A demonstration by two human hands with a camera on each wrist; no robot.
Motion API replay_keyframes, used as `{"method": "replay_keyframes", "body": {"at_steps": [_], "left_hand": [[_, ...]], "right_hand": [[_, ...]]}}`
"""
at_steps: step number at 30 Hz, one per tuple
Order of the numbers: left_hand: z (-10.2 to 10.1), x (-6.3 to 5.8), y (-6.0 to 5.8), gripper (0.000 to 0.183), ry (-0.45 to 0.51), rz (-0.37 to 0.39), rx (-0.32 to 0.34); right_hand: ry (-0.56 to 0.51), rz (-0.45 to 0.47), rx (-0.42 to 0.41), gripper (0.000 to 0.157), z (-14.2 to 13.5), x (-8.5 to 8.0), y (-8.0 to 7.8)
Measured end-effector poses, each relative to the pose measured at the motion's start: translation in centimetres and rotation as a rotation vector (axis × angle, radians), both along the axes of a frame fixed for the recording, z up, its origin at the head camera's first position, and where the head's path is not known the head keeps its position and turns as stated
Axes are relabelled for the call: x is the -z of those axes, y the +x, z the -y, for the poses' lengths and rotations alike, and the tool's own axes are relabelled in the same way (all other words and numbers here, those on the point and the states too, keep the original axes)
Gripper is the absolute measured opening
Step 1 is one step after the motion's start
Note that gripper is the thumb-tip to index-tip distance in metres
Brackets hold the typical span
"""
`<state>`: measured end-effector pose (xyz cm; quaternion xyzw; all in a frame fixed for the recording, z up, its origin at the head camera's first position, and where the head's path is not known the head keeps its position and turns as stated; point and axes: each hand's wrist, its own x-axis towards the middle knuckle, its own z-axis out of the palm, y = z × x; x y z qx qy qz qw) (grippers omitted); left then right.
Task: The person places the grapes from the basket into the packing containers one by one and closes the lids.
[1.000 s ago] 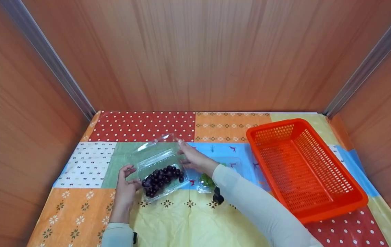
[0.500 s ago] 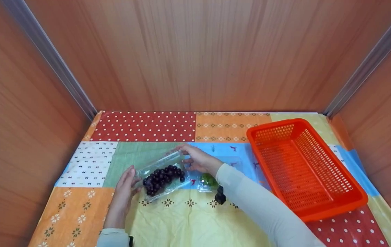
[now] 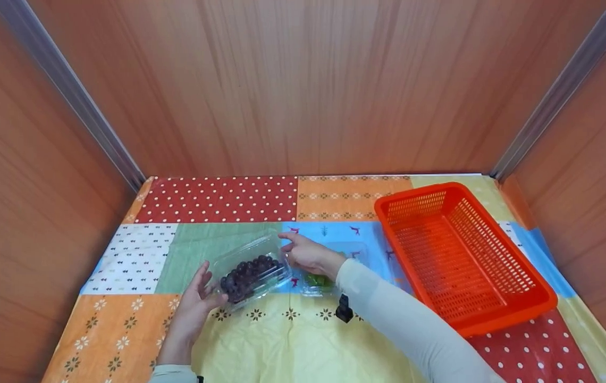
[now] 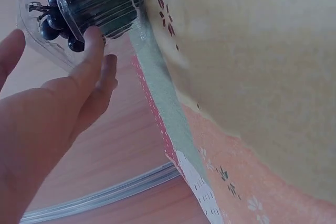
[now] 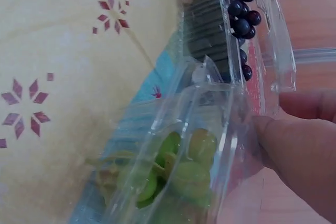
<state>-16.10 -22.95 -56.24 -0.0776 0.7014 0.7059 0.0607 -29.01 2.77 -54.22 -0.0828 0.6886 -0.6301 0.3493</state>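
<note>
A clear hinged plastic box of dark grapes [image 3: 250,274] sits tilted on the cloth in the head view, its transparent lid lying over the grapes. My left hand [image 3: 191,306] is at the box's left end, fingers spread; in the left wrist view one fingertip [image 4: 94,35] touches the ribbed plastic. At the far right corner, my right hand [image 3: 311,255] holds the box's edge between thumb and finger, though the contact is partly hidden. Beneath the right wrist lies a second clear box with green grapes [image 5: 184,177], half covered by the hand in the head view.
An orange perforated basket [image 3: 462,260] stands at the right. A patchwork tablecloth [image 3: 250,351] covers the table. Wood-grain panels [image 3: 303,90] with metal strips enclose the back and both sides.
The raised lid has swung down over the dark grapes. My right hand has come down toward the box's right corner, and my left fingers have spread near its left end.
</note>
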Motion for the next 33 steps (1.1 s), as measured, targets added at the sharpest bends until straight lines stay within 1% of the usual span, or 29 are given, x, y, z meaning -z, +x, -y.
{"method": "replay_keyframes", "body": {"at_steps": [3,5,9,12,14,17,20,22,27,33], "left_hand": [[0.0,0.4,0.0,0.088,-0.045,0.012,-0.009],[-0.1,0.6,0.0,0.087,-0.079,0.017,-0.020],[-0.2,0.7,-0.1,0.085,-0.181,0.044,-0.061],[-0.3,0.8,-0.1,0.082,-0.210,0.072,-0.073],[-0.4,0.8,-0.1,0.081,-0.188,0.093,-0.067],[-0.5,0.8,-0.1,0.080,-0.096,0.120,-0.058],[-0.5,0.9,0.0,0.080,-0.042,0.132,-0.072],[-0.5,0.9,0.1,0.079,-0.036,0.132,-0.082],[-0.5,1.1,0.1,0.077,-0.055,0.136,-0.102],[-0.5,1.3,0.1,0.090,-0.042,0.140,-0.117]], "right_hand": [[0.070,-0.041,-0.033,0.089,0.4,0.1,0.5],[0.136,-0.073,-0.044,0.091,0.7,0.1,0.8],[0.269,-0.171,-0.052,0.090,1.4,0.0,1.4],[0.360,-0.241,-0.053,0.086,1.7,-0.3,1.8],[0.397,-0.262,-0.048,0.086,1.9,-0.6,1.9],[0.400,-0.250,-0.042,0.086,1.8,-0.8,2.1],[0.366,-0.216,-0.036,0.085,1.7,-0.9,2.3],[0.357,-0.213,-0.039,0.085,1.7,-0.8,2.4],[0.351,-0.207,-0.035,0.086,1.7,-0.6,2.4],[0.318,-0.187,-0.027,0.086,1.7,-0.4,2.4]]}}
